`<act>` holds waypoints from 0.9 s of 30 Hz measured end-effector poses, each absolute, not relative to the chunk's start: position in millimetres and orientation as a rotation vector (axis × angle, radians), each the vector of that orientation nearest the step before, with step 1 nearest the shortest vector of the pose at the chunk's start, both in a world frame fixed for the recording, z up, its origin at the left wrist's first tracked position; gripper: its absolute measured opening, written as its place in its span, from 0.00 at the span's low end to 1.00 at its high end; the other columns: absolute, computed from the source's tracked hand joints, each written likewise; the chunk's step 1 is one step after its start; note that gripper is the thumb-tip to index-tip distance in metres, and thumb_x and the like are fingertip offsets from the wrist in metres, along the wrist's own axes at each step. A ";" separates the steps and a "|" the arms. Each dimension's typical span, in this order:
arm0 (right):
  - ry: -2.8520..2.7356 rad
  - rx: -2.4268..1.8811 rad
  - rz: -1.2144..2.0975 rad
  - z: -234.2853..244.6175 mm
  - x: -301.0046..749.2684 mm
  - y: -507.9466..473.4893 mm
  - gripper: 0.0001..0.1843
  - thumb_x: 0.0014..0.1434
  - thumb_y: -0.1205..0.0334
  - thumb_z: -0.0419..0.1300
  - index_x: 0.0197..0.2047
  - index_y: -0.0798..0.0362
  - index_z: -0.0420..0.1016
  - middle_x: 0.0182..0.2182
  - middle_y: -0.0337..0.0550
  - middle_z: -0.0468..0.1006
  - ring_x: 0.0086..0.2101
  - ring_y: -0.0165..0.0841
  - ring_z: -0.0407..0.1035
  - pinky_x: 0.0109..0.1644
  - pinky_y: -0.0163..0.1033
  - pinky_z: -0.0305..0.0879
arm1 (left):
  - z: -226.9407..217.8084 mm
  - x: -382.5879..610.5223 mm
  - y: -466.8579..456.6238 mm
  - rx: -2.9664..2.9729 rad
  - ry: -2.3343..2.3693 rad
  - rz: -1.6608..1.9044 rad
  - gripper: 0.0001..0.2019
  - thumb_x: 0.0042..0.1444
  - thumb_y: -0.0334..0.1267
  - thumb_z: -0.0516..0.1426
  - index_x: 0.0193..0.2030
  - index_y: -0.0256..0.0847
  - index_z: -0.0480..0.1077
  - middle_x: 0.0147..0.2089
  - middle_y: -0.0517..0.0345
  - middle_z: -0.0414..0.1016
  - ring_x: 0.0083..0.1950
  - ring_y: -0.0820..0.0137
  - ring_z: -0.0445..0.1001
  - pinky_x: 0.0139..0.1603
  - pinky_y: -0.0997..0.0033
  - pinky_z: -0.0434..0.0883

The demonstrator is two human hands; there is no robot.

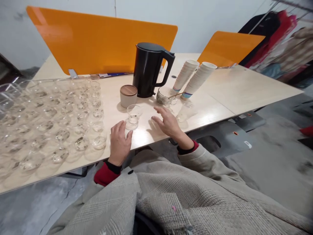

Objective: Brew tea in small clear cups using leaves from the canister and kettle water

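Observation:
My left hand (120,141) is at the table's front edge, fingers stretched out, just left of a small clear cup (133,118). Dark bits lie in the bottom of that cup. To its right, my right hand (168,122) hovers over the table with fingers extended and nothing in it. Behind the clear cup stands a pale canister (128,98) with a wooden lid. A ribbed glass cup (164,97) with a thin golden spoon (177,94) in it sits beyond my right hand. Another clear cup (185,112), blurred, is right of that hand.
Many clear cups (80,143), several with dark bits inside, cover the left of the table (234,88). A black kettle (148,70) stands at the back, beside two leaning paper cup stacks (199,80). Orange dividers (102,42) rise behind. A grey chair (230,137) is at the right.

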State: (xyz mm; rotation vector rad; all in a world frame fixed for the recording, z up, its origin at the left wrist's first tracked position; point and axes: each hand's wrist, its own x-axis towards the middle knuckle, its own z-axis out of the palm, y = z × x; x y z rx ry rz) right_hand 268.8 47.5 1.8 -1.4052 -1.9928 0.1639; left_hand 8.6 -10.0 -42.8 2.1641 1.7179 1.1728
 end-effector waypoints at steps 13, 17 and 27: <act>-2.393 -1.134 0.553 -31.5 244.9 109.2 0.48 0.65 0.25 0.58 0.76 0.48 0.67 0.75 0.58 0.67 0.76 0.59 0.54 0.78 0.69 0.49 | -41.5 22.0 16.3 2.167 1.895 0.739 0.44 0.67 0.56 0.58 0.82 0.34 0.50 0.83 0.29 0.55 0.85 0.42 0.52 0.81 0.29 0.49; -2.389 -1.060 0.559 -28.1 245.8 105.9 0.36 0.69 0.31 0.58 0.69 0.44 0.74 0.70 0.52 0.74 0.73 0.55 0.60 0.75 0.62 0.55 | -37.5 19.2 14.7 2.156 1.832 0.732 0.38 0.69 0.51 0.57 0.81 0.40 0.54 0.81 0.38 0.61 0.84 0.47 0.54 0.82 0.28 0.48; -2.362 -0.998 0.522 -40.6 249.5 100.0 0.26 0.68 0.38 0.63 0.60 0.45 0.81 0.67 0.53 0.77 0.72 0.53 0.62 0.77 0.63 0.54 | -31.0 14.1 5.1 2.077 1.782 0.802 0.32 0.67 0.43 0.57 0.77 0.44 0.61 0.77 0.44 0.69 0.81 0.50 0.63 0.82 0.28 0.47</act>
